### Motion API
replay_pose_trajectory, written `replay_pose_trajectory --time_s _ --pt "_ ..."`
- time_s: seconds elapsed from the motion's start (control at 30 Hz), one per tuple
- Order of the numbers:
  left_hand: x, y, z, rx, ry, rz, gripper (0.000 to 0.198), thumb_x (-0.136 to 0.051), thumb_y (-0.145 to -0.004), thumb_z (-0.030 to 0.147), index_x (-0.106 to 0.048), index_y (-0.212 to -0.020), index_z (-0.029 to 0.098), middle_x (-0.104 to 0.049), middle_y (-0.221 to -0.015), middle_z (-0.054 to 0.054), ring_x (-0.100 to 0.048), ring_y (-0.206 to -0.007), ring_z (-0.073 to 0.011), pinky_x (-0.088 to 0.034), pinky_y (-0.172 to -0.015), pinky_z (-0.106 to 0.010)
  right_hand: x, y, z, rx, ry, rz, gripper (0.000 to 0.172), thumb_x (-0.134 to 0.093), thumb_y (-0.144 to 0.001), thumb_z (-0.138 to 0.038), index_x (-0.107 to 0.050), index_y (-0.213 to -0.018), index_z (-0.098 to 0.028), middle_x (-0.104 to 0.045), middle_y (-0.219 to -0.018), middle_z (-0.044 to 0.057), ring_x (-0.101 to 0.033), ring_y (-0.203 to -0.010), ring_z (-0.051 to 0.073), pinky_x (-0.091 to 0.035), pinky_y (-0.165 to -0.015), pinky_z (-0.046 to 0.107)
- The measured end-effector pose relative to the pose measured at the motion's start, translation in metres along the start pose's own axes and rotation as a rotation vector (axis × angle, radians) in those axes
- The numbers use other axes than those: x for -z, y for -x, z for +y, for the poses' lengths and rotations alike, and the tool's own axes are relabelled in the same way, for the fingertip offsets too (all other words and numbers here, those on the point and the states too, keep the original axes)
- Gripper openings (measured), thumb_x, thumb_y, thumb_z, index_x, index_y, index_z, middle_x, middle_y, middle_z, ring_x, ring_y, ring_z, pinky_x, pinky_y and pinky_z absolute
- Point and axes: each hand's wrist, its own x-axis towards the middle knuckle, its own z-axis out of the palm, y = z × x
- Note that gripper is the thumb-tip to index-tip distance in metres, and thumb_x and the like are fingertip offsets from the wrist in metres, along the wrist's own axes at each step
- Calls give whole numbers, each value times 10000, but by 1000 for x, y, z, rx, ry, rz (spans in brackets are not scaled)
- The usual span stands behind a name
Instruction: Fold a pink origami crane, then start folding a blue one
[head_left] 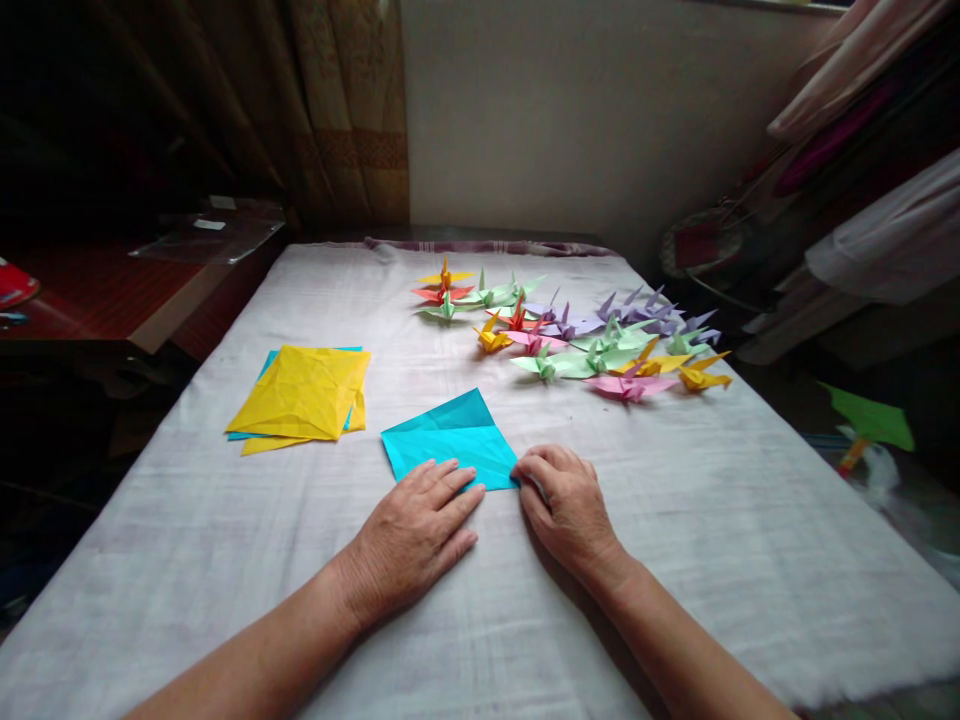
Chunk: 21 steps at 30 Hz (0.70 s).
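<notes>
A sheet of blue origami paper [452,443] lies at the middle of the cloth-covered table, its surface creased and its upper part a darker blue. My left hand [422,522] rests flat on the sheet's near edge with the fingers stretched out. At the sheet's right corner, my right hand [564,500] pinches the paper between thumb and curled fingers. Left of the sheet is a loose pile of creased yellow paper [300,392], with blue paper [268,362] showing from beneath it.
Several folded paper cranes in green, red, purple, pink and yellow [491,336] stand on the white cloth [225,560] at the back right. A dark red side table [97,300] holds a clear plastic bag [225,232]. Hanging clothes [885,240] are at right.
</notes>
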Motion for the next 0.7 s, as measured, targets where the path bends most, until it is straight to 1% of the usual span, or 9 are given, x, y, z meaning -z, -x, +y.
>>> replay_pose_trajectory --time_s 0.1,0.13,0.17,0.23,0.37,0.53,0.7 --pt "-2 0 0 -7 0 19 400 -502 -986 372 -586 -1340 207 -613 -1374 -92 -539 -1295 -275 -421 -1120 -496 0 -3 -10 -31 58 -10 46 -590 -853 -213 -634 -844 -221 -651 -897 34 -573 -890 224 -329 -785 353" --pt "-2 0 0 -9 -1 27 405 -498 -987 370 -581 -1348 208 -614 -1371 -93 -541 -1292 -274 -419 -1122 -496 -1 -4 -14 -42 84 -9 56 -617 -853 -269 -626 -831 -218 -646 -885 39 -568 -885 231 -329 -788 360" --pt "-2 0 0 -8 -3 31 411 -494 -988 368 -573 -1358 208 -614 -1371 -95 -542 -1291 -273 -418 -1124 -497 -2 -5 -17 -52 107 -7 106 -638 -849 -315 -616 -818 -216 -639 -875 43 -563 -882 236 -329 -791 366" --pt "-2 0 -1 -8 -8 29 418 -485 -991 362 -564 -1369 201 -612 -1374 -100 -543 -1290 -278 -424 -1118 -503 -4 -6 -20 -75 133 7 156 -661 -837 -361 -603 -815 -218 -633 -889 50 -555 -896 246 -333 -801 374" --pt "-1 0 -2 -23 -11 11 398 -479 -993 348 -582 -1343 189 -610 -1378 -101 -549 -1284 -290 -444 -1096 -521 -5 -2 -13 -124 110 52 100 -650 -842 -313 -600 -858 -228 -642 -1039 68 -551 -961 253 -352 -831 385" --pt "0 2 -7 -51 -18 -7 395 -474 -996 333 -568 -1351 186 -592 -1406 -83 -529 -1312 -270 -418 -1116 -482 0 5 2 -181 89 70 47 -643 -848 -274 -614 -851 -236 -625 -1191 86 -547 -1082 269 -363 -910 430" --pt "10 20 -24 -86 -89 -43 443 -456 -1003 399 -526 -1396 206 -592 -1410 -63 -507 -1333 -258 -347 -1150 -462 1 5 6 -201 59 29 15 -639 -847 -243 -636 -834 -239 -615 -1242 80 -542 -1133 273 -370 -933 452"
